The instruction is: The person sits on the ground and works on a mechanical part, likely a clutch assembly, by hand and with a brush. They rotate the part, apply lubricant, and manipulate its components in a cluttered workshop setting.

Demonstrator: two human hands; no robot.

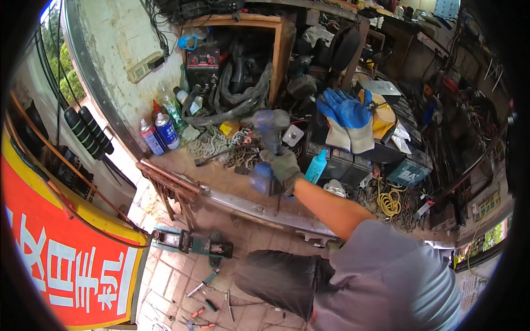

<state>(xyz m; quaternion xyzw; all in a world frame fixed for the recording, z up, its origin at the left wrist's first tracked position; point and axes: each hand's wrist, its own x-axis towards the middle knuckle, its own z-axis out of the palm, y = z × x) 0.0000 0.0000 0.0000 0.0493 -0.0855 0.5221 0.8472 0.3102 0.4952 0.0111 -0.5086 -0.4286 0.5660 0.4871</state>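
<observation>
My right hand [284, 170], in a grey-green work glove, is wrapped round the handle of a blue cordless power tool [268, 122] above the front of the cluttered workbench [237, 193]. The tool is blurred, and its exact kind does not show clearly; its blue battery base sticks out below my fist. To the right of my hand stands a light-blue squeeze bottle [316, 166]. Heaped chains [221, 144] lie to the left of the tool. A pair of blue-and-cream work gloves [349, 124] rests on dark batteries behind the bottle. My left hand is out of the picture.
Two spray cans [165, 131] stand at the bench's left end. Behind are a wooden shelf frame [281, 60] and black hoses [237, 102]. Coiled yellow cable [389, 203] lies on the right. A teal metal tool [190, 243] and a screwdriver [203, 281] lie on the paving.
</observation>
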